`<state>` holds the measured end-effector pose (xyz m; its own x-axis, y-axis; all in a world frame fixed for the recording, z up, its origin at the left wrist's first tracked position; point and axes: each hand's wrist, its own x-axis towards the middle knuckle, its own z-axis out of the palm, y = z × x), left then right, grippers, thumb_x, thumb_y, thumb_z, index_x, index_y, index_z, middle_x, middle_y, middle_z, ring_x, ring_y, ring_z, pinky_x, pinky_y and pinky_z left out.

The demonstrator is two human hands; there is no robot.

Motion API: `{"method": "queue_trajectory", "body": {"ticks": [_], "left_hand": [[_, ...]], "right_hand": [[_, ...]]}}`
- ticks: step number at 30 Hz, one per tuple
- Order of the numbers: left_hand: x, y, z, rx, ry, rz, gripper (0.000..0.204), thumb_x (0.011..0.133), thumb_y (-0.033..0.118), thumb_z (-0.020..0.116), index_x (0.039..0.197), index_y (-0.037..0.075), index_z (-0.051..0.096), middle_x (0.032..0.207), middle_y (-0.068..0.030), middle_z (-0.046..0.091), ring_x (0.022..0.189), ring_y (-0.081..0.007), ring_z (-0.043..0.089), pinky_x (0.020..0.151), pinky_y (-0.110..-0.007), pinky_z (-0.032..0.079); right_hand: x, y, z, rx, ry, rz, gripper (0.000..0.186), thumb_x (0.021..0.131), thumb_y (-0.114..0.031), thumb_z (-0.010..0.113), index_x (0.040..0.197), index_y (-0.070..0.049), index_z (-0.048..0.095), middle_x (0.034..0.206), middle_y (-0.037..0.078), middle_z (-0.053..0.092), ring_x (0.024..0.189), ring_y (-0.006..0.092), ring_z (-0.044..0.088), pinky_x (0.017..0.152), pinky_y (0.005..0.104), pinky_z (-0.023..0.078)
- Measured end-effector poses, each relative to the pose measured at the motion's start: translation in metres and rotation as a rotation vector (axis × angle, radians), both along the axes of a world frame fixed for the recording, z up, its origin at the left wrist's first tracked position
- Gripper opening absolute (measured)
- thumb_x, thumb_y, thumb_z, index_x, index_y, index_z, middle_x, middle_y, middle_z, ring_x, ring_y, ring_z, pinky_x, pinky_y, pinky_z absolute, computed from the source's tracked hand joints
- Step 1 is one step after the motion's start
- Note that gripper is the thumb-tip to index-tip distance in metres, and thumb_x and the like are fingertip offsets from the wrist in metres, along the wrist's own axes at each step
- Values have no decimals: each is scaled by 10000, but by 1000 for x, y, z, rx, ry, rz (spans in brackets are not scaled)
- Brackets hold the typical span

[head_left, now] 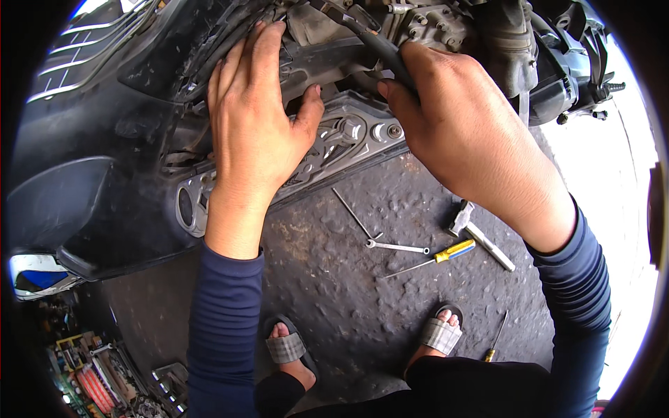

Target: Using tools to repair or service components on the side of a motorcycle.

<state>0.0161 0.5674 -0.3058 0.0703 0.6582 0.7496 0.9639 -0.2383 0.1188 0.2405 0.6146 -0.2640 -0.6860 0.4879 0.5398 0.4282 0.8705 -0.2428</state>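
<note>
The right hand (460, 118) has its grip clamped on a thick black hose (380, 50), which slants up and leftward among vehicle parts at top centre, while the left hand (254, 129) holds its grip apart, thumb spread from fingers reaching along the inner edge of a black body panel (77, 146). Open room separates the hands, and below the edge of a grey metal cover (334, 145), the rough floor (334, 299) carries a hammer (489, 245), combination wrench (398, 247) and yellow-handled screwdriver (454, 251).
</note>
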Motion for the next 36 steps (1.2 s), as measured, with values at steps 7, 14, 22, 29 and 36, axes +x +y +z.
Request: {"method": "queue_trajectory", "body": {"ticks": [7, 14, 22, 29, 36], "left_hand": [[-5, -3, 0, -21, 132, 78, 697, 772, 173, 805, 1391, 16, 526, 1516, -237, 485, 1380, -414, 467, 1157, -548, 344], [-6, 0, 0, -24, 156, 133, 748, 761, 201, 826, 1408, -16, 518, 1520, -218, 481, 1381, -398, 469, 1133, -531, 364], [-10, -10, 9, -115, 193, 256, 721, 819, 276, 801, 1438, 13, 541, 1459, -205, 528, 1322, -383, 521, 1109, -507, 385], [-16, -15, 13, -125, 247, 292, 679, 801, 263, 792, 1369, -40, 575, 1406, -193, 577, 1253, -363, 567, 1078, -484, 420], [-42, -53, 3, -308, 231, 173, 903, 743, -67, 742, 1546, -32, 329, 1587, -235, 362, 1451, -430, 389, 1222, -483, 325]], "right_hand": [[-7, -1, 9, -68, 10, -25, 164, 968, -79, 638, 999, 50, 541, 736, 265, 585, 734, 460, 608, 652, 488, 460], [-5, 3, 10, -96, -180, 19, 183, 955, -48, 623, 1092, 53, 559, 764, 265, 609, 752, 449, 630, 670, 470, 489], [-6, 6, 16, -272, -229, -8, 255, 940, -20, 613, 1176, 57, 555, 786, 262, 615, 766, 444, 635, 688, 472, 495], [-13, -5, 20, -402, -423, 10, 248, 876, -17, 633, 1097, 90, 602, 820, 258, 668, 840, 419, 690, 730, 459, 556], [-58, -34, -35, -524, -306, 216, 258, 849, -77, 652, 1031, 105, 638, 903, 291, 705, 910, 406, 724, 796, 449, 590]]}}
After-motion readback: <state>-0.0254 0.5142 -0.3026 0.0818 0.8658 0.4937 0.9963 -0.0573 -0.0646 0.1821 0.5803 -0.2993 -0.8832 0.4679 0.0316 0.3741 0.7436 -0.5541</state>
